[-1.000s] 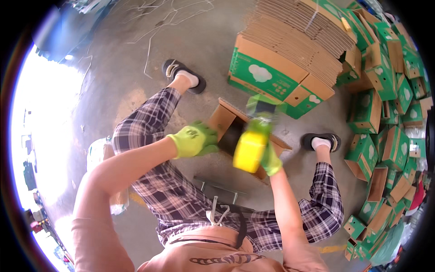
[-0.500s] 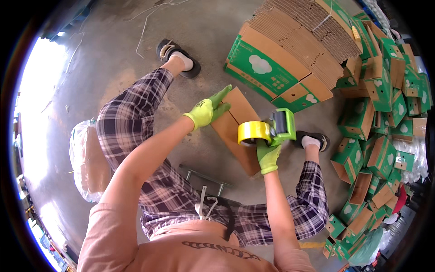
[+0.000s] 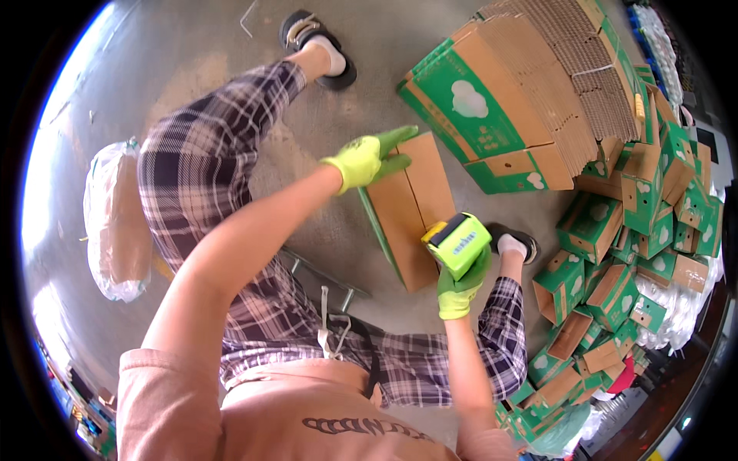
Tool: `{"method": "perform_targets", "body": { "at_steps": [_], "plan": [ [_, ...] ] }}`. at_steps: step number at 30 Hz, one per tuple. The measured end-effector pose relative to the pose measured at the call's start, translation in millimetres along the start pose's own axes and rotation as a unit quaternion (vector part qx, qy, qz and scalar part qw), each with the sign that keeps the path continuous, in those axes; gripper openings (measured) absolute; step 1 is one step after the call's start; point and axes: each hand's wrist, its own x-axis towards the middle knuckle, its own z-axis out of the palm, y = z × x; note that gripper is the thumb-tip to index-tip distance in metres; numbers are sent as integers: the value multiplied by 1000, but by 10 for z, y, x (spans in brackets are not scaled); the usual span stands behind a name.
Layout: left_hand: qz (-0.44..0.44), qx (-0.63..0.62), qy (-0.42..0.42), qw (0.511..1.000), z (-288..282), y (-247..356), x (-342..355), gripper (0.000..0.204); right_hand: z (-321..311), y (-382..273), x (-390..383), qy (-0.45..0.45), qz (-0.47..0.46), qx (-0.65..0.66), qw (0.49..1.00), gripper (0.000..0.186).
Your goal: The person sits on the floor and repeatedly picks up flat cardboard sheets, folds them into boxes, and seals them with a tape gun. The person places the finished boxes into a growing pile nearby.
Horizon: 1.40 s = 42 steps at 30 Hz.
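Note:
Both my hands wear yellow-green gloves. My right hand (image 3: 461, 286) is closed round a bright green tape dispenser (image 3: 460, 244), its yellow tape roll partly hidden behind the body. The dispenser is at the right side of a cardboard carton (image 3: 400, 211), brown on top and green along the side, with a seam running down the middle between its flaps. Over the carton's far left end lies my left hand (image 3: 375, 157), fingers stretched out and apart. Whether tape is stuck along the seam I cannot tell.
A tall stack of flattened green-and-brown cartons (image 3: 523, 92) stands at the far right. Right of it, made-up cartons (image 3: 607, 296) lie in a loose heap. A plastic-wrapped bundle (image 3: 119, 223) rests at the left. Below the carton is a metal frame (image 3: 327, 283).
The dispenser has turned in my right hand's grasp and moved slightly down, so its green body now faces me. The carton has tilted, showing its green side. My left hand remains at its far end.

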Motion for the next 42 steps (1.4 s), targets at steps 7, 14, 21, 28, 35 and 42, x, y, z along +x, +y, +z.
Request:
{"method": "perform_targets", "body": {
  "at_steps": [7, 14, 21, 28, 35, 42],
  "plan": [
    [38, -159, 33, 986, 370, 608, -375, 29, -23, 399, -230, 30, 73, 118, 990, 46],
    [-204, -362, -153, 896, 741, 971, -724, 38, 2, 580, -308, 18, 107, 201, 974, 49],
    [-237, -408, -205, 858, 762, 1107, -774, 36, -6, 802, -427, -28, 174, 268, 947, 50],
    [-212, -439, -147, 860, 733, 1189, -726, 15, 34, 760, -378, -39, 90, 154, 983, 60],
    [-50, -420, 84, 902, 660, 766, -498, 5, -150, -106, 235, -72, -80, 19, 994, 56],
    [-72, -306, 199, 928, 334, 359, -53, 9, -227, -826, 705, -136, -177, -76, 972, 54]
  ]
}}
